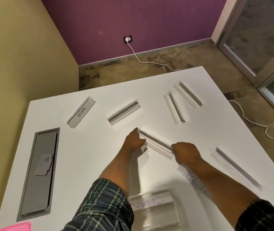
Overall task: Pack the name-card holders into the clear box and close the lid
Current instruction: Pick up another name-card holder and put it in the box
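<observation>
A clear acrylic name-card holder (156,145) lies across the middle of the white table (86,157). My left hand (133,141) grips its far left end and my right hand (186,153) grips its near right end. Several other holders lie around: one with a card reading ZEBRA (81,114), one at centre back (123,112), two at the back right (174,110) (188,94), and one at the near right (233,167). The clear box (158,212) stands at the near edge between my forearms, with a lettered card seen through it. A loose paper name card (191,176) lies under my right wrist.
A grey cable hatch (37,174) is set into the table at the left. Something pink (16,227) shows at the near left corner. A white cable (256,124) runs along the floor past the table's right edge. A yellow wall stands close on the left.
</observation>
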The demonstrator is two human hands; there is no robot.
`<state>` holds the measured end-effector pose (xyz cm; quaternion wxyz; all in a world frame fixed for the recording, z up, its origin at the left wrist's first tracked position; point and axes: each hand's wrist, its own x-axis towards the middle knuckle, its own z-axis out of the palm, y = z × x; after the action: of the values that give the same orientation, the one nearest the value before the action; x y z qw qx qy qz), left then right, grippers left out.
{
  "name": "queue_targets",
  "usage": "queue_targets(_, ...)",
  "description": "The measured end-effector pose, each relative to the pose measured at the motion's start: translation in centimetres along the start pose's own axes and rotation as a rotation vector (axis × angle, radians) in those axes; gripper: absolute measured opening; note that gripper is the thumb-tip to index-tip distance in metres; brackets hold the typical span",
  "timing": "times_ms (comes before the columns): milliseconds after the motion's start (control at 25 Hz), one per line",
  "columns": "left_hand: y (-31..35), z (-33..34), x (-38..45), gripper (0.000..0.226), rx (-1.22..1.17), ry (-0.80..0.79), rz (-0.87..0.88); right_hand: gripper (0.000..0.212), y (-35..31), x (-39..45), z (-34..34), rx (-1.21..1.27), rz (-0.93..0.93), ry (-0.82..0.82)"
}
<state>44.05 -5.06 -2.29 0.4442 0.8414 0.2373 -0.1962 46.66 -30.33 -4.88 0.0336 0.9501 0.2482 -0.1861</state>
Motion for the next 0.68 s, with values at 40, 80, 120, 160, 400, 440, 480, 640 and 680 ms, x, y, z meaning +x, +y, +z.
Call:
queue_targets(40,-0.2,-0.2,-0.2,0.069,-0.04,0.019,0.001,0.007,0.0,-0.1,0.1,0.003,-0.017,0.053)
queue_targets(80,-0.5,-0.4,-0.4,0.069,-0.075,0.047,-0.003,0.01,-0.1,-0.2,0.0,0.011,-0.029,0.104)
queue_targets(120,-0.8,-0.6,-0.8,0.068,-0.125,0.078,-0.01,0.013,-0.2,-0.3,-0.1,0.016,-0.045,0.146)
queue_targets(160,-1.0,-0.8,-1.2,0.067,-0.183,0.102,-0.024,0.015,-0.5,-0.4,-0.4,0.017,-0.064,0.172)
queue_targets(400,-1.7,-1.8,-4.9,0.086,-0.686,0.209,-0.16,0.017,-3.9,-2.3,-3.9,-0.011,-0.342,0.449)
queue_targets(440,-1.8,-2.0,-5.6,0.087,-0.737,0.231,-0.171,0.015,-4.7,-2.9,-4.4,-0.025,-0.408,0.514)
queue_targets(480,-1.9,-2.2,-6.5,0.086,-0.76,0.254,-0.177,0.012,-5.5,-3.5,-5.0,-0.038,-0.471,0.569)
queue_targets(640,-2.4,-3.3,-9.1,0.063,-0.878,0.299,-0.196,0.013,-8.4,-6.1,-6.3,-0.114,-0.727,0.7)
queue_targets(680,-2.5,-3.5,-9.7,0.065,-0.905,0.281,-0.211,0.014,-9.2,-6.8,-6.5,-0.133,-0.766,0.721)
